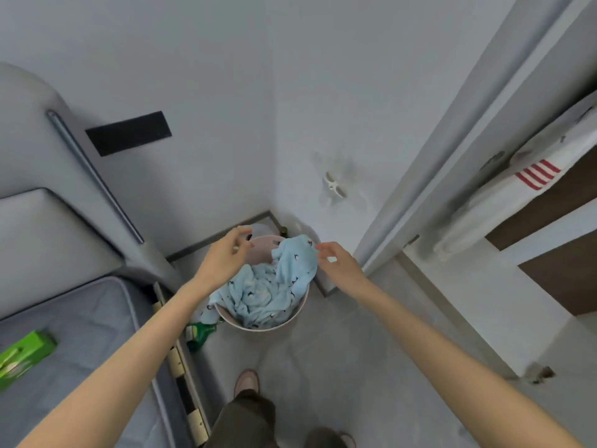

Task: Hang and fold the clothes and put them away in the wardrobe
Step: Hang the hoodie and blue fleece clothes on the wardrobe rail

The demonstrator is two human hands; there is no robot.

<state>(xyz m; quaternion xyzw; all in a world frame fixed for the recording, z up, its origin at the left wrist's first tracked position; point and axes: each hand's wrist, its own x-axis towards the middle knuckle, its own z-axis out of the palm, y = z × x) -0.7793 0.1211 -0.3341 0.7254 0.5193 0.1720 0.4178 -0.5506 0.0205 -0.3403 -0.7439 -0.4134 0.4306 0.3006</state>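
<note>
A round pink laundry basket stands on the floor in the room's corner. A light blue garment with small dark prints fills it and spills over the left rim. My left hand hovers over the basket's left rim, fingers loosely curled, holding nothing. My right hand is just right of the garment's raised far edge; its fingertips are at the cloth, and contact is unclear.
A bed with a grey mattress and padded headboard lies on the left, a green box on it. A green bottle sits between bed and basket. The wardrobe with folded white cloth stands at right.
</note>
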